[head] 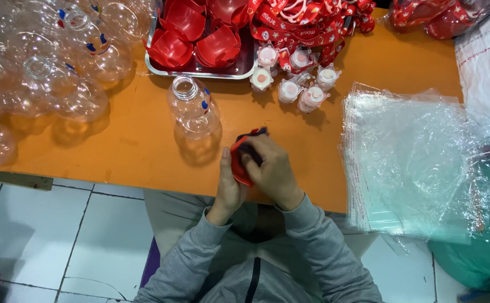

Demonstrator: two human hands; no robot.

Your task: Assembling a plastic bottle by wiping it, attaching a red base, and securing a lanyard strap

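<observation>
From above the person's head, both hands meet at the near edge of the orange table point(144, 146), closed together around one red cap piece point(239, 160). The left hand point(229, 188) cups it from the side with the thumb up along its edge; the right hand point(273, 171) wraps over the top, fingers pressed into it. The piece sits just above the table edge, in front of the grey-sleeved chest. Its long axis runs from near-left to far-right, with a dark tip poking out toward the far side of the table.

One clear plastic bottle point(193, 109) stands alone, upright, just beyond the hands, mouth open to the ceiling. A heap of like bottles point(49, 62) fills the far left; too many overlap to count. A metal tray point(200, 72) holds about four red cup-shaped pieces point(218, 46). Beside it stand six small white-topped caps point(292, 76) in a loose cluster, with red straps point(306, 25) tangled behind them. On the right lies one stack of clear plastic bags point(413, 163).
</observation>
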